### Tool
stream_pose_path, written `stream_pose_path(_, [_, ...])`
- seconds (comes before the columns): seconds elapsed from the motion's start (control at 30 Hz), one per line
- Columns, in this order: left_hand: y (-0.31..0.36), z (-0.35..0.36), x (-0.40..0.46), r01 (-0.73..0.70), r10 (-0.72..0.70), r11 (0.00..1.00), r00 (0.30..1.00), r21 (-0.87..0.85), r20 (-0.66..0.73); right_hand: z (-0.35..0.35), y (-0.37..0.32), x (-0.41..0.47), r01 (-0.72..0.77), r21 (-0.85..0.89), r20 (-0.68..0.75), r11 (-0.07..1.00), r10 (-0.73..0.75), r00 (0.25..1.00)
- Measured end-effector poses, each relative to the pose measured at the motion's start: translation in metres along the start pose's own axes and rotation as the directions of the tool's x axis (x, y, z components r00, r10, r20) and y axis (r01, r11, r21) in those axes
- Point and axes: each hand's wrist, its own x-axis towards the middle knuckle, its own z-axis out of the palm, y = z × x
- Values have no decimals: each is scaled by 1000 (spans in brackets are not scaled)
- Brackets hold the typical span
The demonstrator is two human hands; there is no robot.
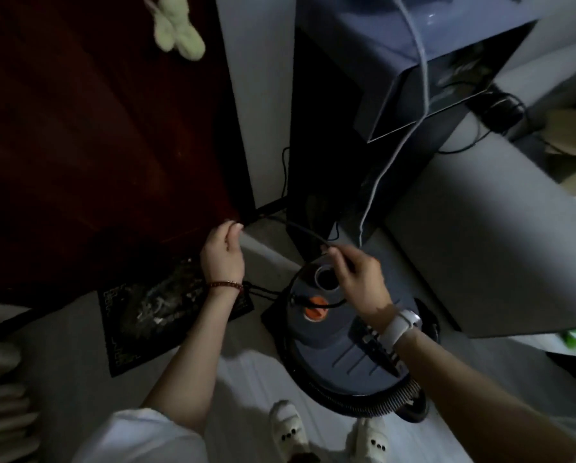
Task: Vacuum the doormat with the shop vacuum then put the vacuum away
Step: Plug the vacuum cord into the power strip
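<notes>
The shop vacuum (333, 342), dark grey-blue with an orange knob (316, 309), stands on the floor just right of centre, its ribbed hose (363, 401) curled around its near side. A dark patterned doormat (153, 315) lies to its left in front of the door. My right hand (356, 279) hovers over the vacuum's top and pinches the black power cord (308, 233), which runs up and left. My left hand (223, 252) is raised near the door's bottom corner, fingers curled around the same cord.
A dark red door (96, 128) fills the upper left, with a pale plush toy (176, 28) hanging on it. A grey-blue cabinet (413, 61) and a white cable (396, 145) stand above the vacuum. A grey counter edge (496, 245) is right. My slippered feet (290, 429) are below.
</notes>
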Motion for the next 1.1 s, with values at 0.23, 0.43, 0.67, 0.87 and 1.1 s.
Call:
stream_pose_path(0.23, [96,80,-17,-158,173,982,972,-104,157,-100,33,-4,39,-25,-384,999,-46,922])
stream_pose_path(0.43, [140,185,-80,-181,211,976,922,-119,325,-183,124,-23,-2,-107,-464,994,-49,885])
stream_pose_path(0.67, [167,341,-169,37,-8,998,869,-50,495,-292,256,-35,-165,-108,-388,980,111,915])
stream_pose_path(0.87, [149,424,-225,-32,-93,983,768,183,633,-331,343,-49,-164,-199,-305,966,98,947])
stream_pose_path(1.1, [56,465,-257,-433,-17,809,659,398,752,-303,435,-57,-148,-314,-161,938,101,982])
